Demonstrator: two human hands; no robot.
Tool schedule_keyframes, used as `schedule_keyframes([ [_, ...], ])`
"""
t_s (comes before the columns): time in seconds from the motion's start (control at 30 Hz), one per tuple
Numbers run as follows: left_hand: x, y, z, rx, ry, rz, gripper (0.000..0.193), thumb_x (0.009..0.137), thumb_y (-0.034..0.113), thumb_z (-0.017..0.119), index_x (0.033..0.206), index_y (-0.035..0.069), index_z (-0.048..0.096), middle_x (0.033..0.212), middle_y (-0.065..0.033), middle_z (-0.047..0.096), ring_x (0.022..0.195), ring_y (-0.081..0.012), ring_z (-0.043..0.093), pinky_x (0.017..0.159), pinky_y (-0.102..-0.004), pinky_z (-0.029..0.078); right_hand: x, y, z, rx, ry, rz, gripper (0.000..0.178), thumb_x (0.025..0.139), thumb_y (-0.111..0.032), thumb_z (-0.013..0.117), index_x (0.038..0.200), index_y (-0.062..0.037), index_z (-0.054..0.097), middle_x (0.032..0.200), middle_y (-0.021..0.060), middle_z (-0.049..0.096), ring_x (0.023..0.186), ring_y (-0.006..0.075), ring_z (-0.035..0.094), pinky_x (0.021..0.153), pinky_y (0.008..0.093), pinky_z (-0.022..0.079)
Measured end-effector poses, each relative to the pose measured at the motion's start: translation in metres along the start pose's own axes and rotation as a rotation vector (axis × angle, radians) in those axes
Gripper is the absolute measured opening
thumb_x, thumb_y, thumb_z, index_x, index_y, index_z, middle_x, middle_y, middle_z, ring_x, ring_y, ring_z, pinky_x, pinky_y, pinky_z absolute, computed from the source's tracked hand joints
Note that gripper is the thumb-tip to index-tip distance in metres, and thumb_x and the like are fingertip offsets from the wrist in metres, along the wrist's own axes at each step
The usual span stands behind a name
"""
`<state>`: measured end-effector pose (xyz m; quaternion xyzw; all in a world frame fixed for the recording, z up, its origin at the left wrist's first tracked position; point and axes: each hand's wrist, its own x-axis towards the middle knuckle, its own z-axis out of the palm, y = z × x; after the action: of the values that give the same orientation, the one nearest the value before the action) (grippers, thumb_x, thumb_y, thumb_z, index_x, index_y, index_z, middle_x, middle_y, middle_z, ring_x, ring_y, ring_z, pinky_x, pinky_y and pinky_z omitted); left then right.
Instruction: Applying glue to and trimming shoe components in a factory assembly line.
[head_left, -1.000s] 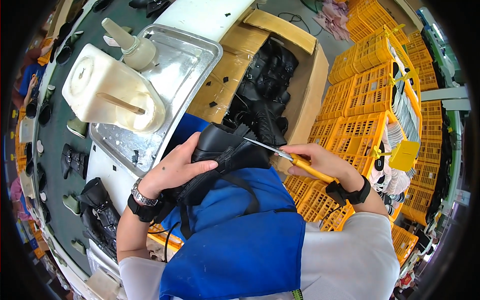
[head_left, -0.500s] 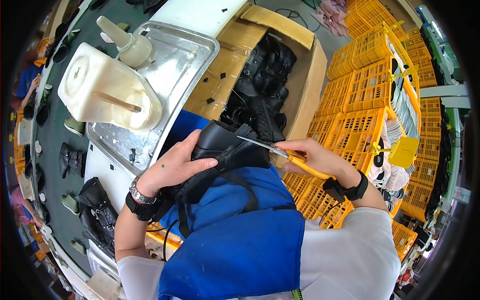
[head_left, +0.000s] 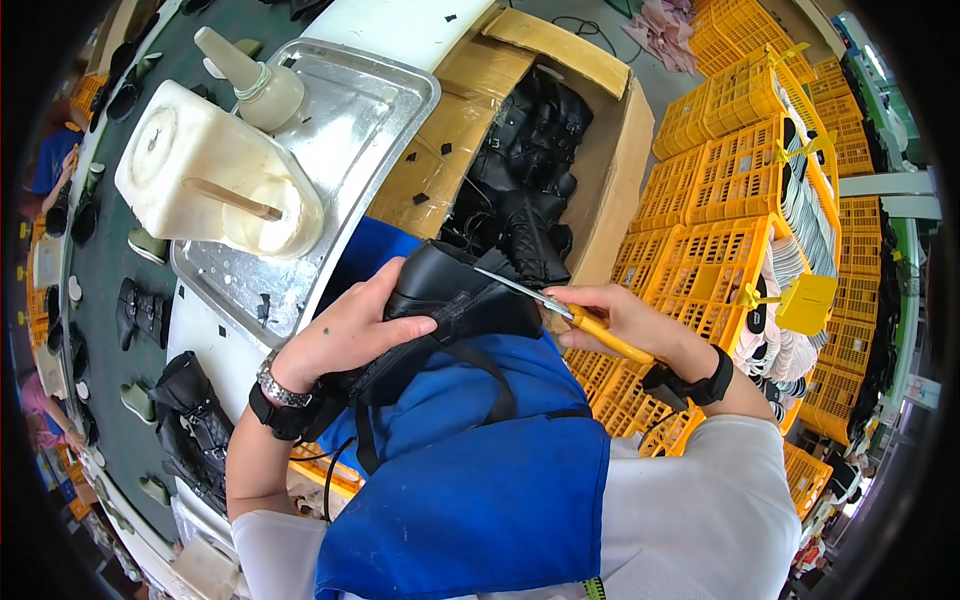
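Observation:
A black boot (head_left: pixel 430 285) lies across my lap on the blue apron (head_left: pixel 470 480). My left hand (head_left: pixel 355 325) is closed round it, thumb on top and fingers along its far side. In my right hand (head_left: pixel 625 325) I hold scissors (head_left: pixel 600 333) with yellow handles. Their blades point left, and the tips touch or lie very near the edge of the boot's upper part. Whether anything is between the blades I cannot tell. Beyond the boot stands an open cardboard box (head_left: pixel 610 190) with several black boots (head_left: pixel 535 130) inside.
On the left, a metal tray (head_left: pixel 370 110) holds a white plastic container (head_left: pixel 220 180) with a stick and a nozzle bottle (head_left: pixel 265 95). More boots (head_left: pixel 195 430) stand near a green conveyor (head_left: pixel 110 400). Yellow crates (head_left: pixel 690 260) are stacked at the right, some filled with insoles.
The scissors and my right hand have shifted very slightly left, with the blades now closer together. My left hand and the boot have barely moved.

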<state>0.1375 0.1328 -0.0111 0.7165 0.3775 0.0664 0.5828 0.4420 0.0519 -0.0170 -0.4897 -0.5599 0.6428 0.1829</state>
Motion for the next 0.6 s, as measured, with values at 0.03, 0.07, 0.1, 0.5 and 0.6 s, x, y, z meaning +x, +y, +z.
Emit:
schedule_keyframes([
  [0.03, -0.0003, -0.0004, 0.0006, 0.0, 0.001, -0.001, 0.051, 0.081, 0.031, 0.063, 0.114, 0.0, 0.04, 0.087, -0.0165, 0.06, 0.078, -0.0263, 0.061, 0.07, -0.0325, 0.046, 0.0001, -0.0026, -0.0002, 0.0, -0.001, 0.0, 0.048, 0.078, -0.01, 0.069, 0.121, -0.002, 0.049, 0.085, -0.0016, 0.053, 0.078, 0.005, 0.045, 0.069, 0.02, 0.04],
  [0.07, -0.0004, -0.0014, 0.0015, 0.017, 0.012, 0.039, 0.051, 0.081, 0.031, 0.063, 0.114, -0.001, 0.04, 0.085, -0.0175, 0.059, 0.077, -0.0278, 0.06, 0.07, -0.033, 0.046, 0.0003, -0.0051, -0.0005, -0.013, -0.01, -0.01, 0.048, 0.078, -0.01, 0.069, 0.121, -0.0019, 0.049, 0.085, -0.0019, 0.053, 0.078, 0.005, 0.045, 0.069, 0.02, 0.04],
  [0.1, -0.0002, -0.0019, 0.002, 0.034, 0.022, 0.081, 0.052, 0.081, 0.032, 0.063, 0.114, -0.001, 0.039, 0.084, -0.0184, 0.059, 0.076, -0.0292, 0.06, 0.069, -0.0335, 0.046, 0.0002, -0.0062, -0.0007, -0.026, -0.016, -0.019, 0.048, 0.078, -0.01, 0.069, 0.121, -0.0018, 0.049, 0.085, -0.0023, 0.053, 0.078, 0.005, 0.044, 0.069, 0.02, 0.04],
  [0.5, 0.0027, -0.0094, 0.004, 0.026, 0.013, 0.108, 0.053, 0.081, 0.034, 0.063, 0.113, -0.002, 0.04, 0.088, -0.0192, 0.058, 0.08, -0.03, 0.059, 0.071, -0.0344, 0.046, -0.0071, -0.0097, 0.001, 0.107, -0.079, 0.077, 0.05, 0.079, -0.006, 0.067, 0.124, -0.0041, 0.048, 0.086, -0.0057, 0.051, 0.076, 0.0032, 0.042, 0.066, 0.0179, 0.039],
  [0.6, 0.002, -0.0058, 0.002, 0.013, -0.009, 0.063, 0.053, 0.081, 0.034, 0.063, 0.113, -0.002, 0.04, 0.088, -0.0188, 0.058, 0.08, -0.0291, 0.059, 0.072, -0.0343, 0.045, -0.0069, -0.0067, 0.0032, 0.082, -0.051, 0.06, 0.05, 0.079, -0.008, 0.067, 0.124, -0.0044, 0.048, 0.083, -0.006, 0.049, 0.075, 0.0031, 0.041, 0.064, 0.0178, 0.038],
])
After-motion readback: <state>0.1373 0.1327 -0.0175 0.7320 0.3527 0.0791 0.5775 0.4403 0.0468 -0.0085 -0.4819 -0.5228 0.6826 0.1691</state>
